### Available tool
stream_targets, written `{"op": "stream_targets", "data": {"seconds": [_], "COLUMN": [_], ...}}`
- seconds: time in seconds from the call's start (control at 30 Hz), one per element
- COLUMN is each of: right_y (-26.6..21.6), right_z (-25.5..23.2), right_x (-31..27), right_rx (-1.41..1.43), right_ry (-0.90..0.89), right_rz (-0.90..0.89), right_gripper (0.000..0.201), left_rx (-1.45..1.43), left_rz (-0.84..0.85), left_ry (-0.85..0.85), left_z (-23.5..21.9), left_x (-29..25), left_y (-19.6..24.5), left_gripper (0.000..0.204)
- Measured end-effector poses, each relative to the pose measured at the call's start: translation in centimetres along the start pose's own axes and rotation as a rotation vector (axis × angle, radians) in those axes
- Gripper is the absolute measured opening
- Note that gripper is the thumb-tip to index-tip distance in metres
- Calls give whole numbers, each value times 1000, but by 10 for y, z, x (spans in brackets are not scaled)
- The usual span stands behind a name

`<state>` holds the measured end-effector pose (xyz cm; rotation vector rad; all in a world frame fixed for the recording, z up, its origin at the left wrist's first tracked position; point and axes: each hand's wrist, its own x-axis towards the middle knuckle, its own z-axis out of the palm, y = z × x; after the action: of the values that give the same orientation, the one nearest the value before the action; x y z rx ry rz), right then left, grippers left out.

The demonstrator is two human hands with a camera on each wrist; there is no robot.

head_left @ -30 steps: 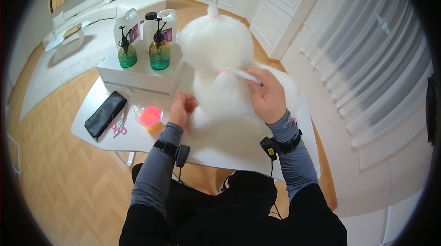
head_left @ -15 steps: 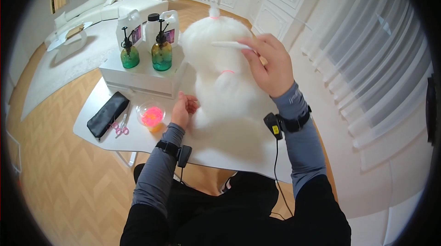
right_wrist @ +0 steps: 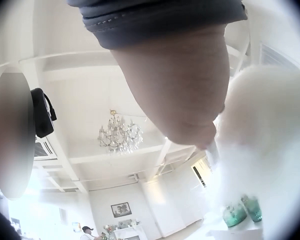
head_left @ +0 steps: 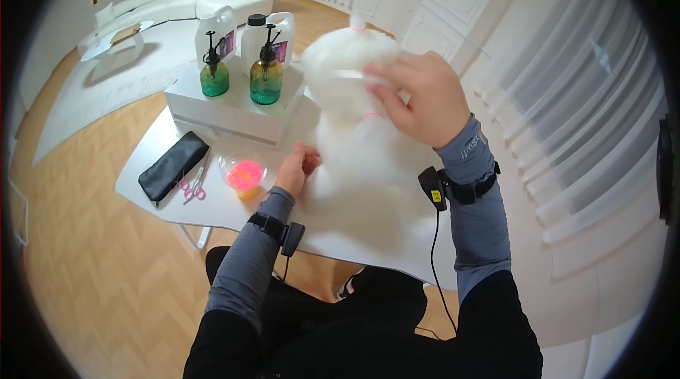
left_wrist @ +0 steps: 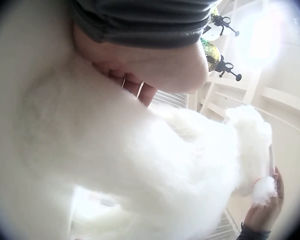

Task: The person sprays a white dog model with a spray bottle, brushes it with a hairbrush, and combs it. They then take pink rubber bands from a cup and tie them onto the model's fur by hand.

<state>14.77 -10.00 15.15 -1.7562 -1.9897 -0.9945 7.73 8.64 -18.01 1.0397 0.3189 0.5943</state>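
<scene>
A fluffy white dog figure (head_left: 358, 156) stands on the white table, with pink bands at its topknot and lower on its front. My right hand (head_left: 421, 99) pinches a slim white comb (head_left: 350, 74) between thumb and fingers, held against the fur of the head. Motion blurs that hand and the comb's teeth do not show. Low at the figure's left side, my left hand (head_left: 297, 168) rests by the fur with loosely bent fingers. In the left wrist view its fingers (left_wrist: 146, 94) lie along the fur, partly hidden behind the palm.
Left of my left hand are a clear bowl of pink bands (head_left: 244, 172), pink-handled scissors (head_left: 195, 191) and a black pouch (head_left: 173, 166). Behind them, a white box (head_left: 223, 124) carries green spray bottles (head_left: 265, 83) and white jugs (head_left: 225, 21). Sheer curtains (head_left: 552, 110) hang at right.
My right hand has lifted the comb from the lower front band up to the head fur. The left hand stays by the figure's side. The head view has shifted, moving the scene slightly right.
</scene>
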Motion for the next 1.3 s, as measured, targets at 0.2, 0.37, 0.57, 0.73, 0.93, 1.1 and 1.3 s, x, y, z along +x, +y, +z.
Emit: {"op": "stream_targets", "data": {"seconds": [0.2, 0.37, 0.57, 0.73, 0.93, 1.1, 1.3], "right_y": [1, -14, -28, -31, 7, 29, 20], "right_z": [37, 56, 59, 42, 25, 41, 42], "right_x": [40, 58, 48, 36, 14, -4, -21], "right_rx": [-187, -359, -208, 115, -160, -77, -1], "right_ry": [235, 38, -89, -65, 437, 337, 267], "right_rz": [181, 193, -49, -131, 292, 305, 444], "right_gripper": [19, 18, 19, 18, 27, 27, 26], "left_rx": [25, 9, -3, 11, 18, 49, 16], "left_rz": [11, 11, -10, 3, -3, 4, 6], "left_ry": [-16, -27, -45, -45, -38, -33, -18], "left_z": [-4, -6, -3, -4, -6, -5, -6], "left_x": [3, 4, 2, 2, 5, 4, 4], "left_y": [-2, -2, 1, -1, -5, -3, -4], "left_gripper": [66, 67, 67, 65, 62, 62, 60]}}
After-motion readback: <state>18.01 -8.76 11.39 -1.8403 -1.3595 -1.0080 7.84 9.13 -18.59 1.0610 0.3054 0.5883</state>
